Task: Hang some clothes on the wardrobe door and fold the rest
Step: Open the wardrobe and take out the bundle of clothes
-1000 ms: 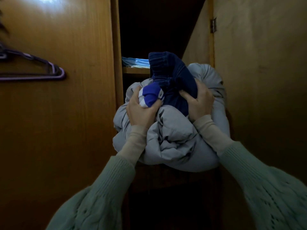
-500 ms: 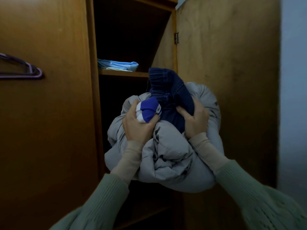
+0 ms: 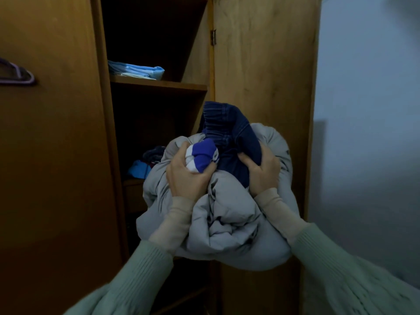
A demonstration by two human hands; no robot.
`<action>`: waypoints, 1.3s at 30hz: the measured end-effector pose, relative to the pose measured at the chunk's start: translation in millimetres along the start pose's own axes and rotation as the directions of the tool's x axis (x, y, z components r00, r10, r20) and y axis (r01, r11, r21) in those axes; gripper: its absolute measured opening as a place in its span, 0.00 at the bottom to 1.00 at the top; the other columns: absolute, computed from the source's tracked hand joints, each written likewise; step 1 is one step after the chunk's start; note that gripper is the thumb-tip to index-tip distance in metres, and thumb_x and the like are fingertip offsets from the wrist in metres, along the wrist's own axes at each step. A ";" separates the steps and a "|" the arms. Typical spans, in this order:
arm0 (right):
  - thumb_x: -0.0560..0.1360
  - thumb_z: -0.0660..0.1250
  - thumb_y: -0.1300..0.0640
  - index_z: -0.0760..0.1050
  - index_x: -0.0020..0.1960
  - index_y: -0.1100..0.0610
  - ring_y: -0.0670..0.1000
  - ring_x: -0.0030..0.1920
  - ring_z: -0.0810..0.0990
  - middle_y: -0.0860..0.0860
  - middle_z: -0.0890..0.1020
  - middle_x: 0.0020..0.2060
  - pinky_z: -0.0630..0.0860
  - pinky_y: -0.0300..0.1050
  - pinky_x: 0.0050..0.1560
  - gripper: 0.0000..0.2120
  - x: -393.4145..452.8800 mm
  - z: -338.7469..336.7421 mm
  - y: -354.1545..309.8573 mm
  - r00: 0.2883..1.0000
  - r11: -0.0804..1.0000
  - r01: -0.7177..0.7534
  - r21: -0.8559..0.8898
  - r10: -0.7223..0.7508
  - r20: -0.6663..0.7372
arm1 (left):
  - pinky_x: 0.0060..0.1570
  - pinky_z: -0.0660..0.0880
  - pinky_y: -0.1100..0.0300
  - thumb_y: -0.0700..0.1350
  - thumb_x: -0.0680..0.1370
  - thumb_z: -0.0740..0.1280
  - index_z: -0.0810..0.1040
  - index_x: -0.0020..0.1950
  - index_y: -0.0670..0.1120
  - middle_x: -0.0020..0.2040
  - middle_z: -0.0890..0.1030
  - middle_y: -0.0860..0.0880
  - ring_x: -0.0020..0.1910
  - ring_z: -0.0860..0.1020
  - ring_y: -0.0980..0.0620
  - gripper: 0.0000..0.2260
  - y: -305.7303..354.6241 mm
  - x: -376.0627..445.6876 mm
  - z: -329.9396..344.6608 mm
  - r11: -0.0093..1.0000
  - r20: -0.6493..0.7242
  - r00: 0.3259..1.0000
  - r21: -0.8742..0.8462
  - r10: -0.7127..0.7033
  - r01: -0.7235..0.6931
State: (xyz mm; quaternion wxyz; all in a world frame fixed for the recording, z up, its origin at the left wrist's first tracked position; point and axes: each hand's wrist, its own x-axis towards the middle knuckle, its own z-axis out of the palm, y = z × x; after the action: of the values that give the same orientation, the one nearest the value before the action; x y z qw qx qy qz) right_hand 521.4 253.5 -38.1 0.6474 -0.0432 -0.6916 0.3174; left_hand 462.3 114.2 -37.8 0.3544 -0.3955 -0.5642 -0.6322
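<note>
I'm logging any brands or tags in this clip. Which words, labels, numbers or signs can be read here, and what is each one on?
None can be read.
The grey padded jacket, dark blue jeans and blue-and-white garment in the left hand and right hand show no print.
The folded blue cloth on the shelf and the wardrobe door show no lettering either.
</note>
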 end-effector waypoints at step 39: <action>0.67 0.66 0.51 0.79 0.50 0.65 0.51 0.39 0.74 0.53 0.78 0.38 0.59 0.40 0.34 0.20 -163.1 -252.0 -46.1 0.921 0.767 -0.297 -0.569 0.073 -0.383 | 0.34 0.65 0.64 0.55 0.61 0.66 0.65 0.36 0.56 0.32 0.72 0.55 0.32 0.70 0.53 0.11 109.8 -196.4 76.4 0.845 0.477 0.879 -0.465 -0.013 0.264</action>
State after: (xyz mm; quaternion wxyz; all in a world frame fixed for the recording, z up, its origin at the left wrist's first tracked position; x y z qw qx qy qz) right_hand 795.9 236.7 -167.0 0.6713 -0.3748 -0.6272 0.1249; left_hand 653.8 178.2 -163.1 0.0447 -0.5698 -0.4685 -0.6737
